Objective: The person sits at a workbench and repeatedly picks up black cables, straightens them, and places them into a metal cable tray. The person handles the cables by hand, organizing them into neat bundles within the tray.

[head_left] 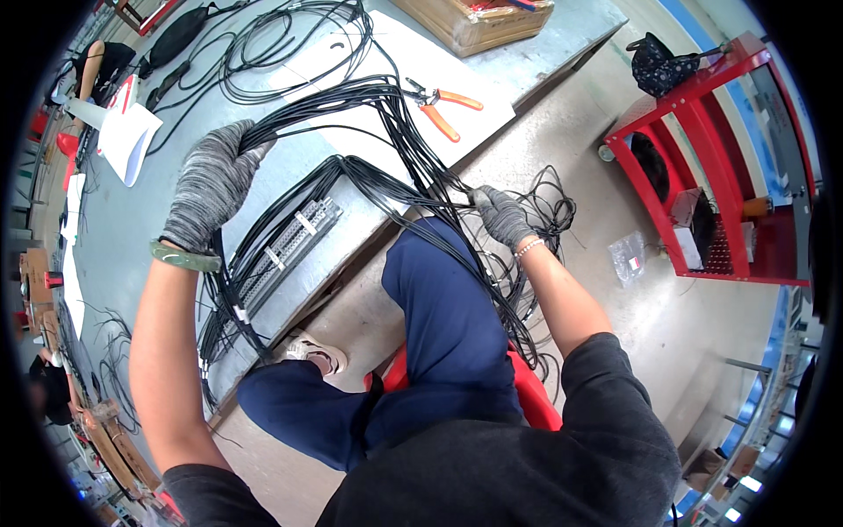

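Black cable bundle (386, 176) runs across centre frame, from the grey table edge down over the person's blue-trousered knee (439, 299) toward lower centre. Right hand (502, 215), grey knit glove, centre-right, fingers closed around several strands of the bundle just above the knee. Left hand (211, 180), same glove, upper left of centre, closed in a fist on the other end of the bundle, strands fanning out of it toward the right. More strands hang below the left wrist down the table side, lower left. Red seat (536, 395) shows under the legs, lower centre. Terminal strip (285, 250), long and grey, lies on the table (132, 228) between the two hands, under the cables. Loose black wire pile (549, 206) on the floor right behind the right hand. Orange-handled cutters (443, 107) on a white sheet, upper centre. Coiled black cable (290, 44) at top centre-left. Cardboard box (479, 22) at top edge. Red shelf cart (720, 167) at right, well apart from the hands.
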`<state>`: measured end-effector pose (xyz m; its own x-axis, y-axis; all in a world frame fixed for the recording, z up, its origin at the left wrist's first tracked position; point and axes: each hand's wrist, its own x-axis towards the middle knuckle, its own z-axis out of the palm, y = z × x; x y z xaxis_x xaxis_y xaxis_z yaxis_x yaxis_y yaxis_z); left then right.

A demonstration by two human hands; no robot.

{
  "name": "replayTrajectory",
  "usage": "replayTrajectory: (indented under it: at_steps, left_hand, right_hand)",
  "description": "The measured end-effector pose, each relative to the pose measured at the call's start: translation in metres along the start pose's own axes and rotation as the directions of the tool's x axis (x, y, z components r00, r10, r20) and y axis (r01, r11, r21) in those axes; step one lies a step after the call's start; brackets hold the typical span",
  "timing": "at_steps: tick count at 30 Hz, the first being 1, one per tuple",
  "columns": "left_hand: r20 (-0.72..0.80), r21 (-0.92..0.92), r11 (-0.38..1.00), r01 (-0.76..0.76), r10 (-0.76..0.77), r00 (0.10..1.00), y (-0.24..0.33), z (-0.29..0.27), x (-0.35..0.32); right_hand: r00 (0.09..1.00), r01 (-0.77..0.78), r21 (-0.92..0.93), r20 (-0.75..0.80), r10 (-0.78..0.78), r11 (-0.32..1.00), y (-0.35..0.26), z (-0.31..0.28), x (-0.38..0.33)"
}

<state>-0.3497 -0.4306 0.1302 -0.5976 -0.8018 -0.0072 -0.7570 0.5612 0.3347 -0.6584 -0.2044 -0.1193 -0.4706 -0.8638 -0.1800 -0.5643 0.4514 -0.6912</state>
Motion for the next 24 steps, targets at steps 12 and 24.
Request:
replayTrajectory:
  at_steps: [12,24]
  left_hand:
    - [-0.013,-0.042,0.997,-0.066,0.065,0.998,-0.002,-0.003,-0.005]
    - [0.139,0.074,0.997,0.038,-0.048,0.989,-0.001,-0.018,-0.007]
  right_hand:
    - [0.944,0.215,0.34,0.169,-0.284,0.916,-0.081,0.003,0.015]
    - [0.952,0.304,0.253,-0.067,-0.297,0.918,-0.152,-0.005,0.019]
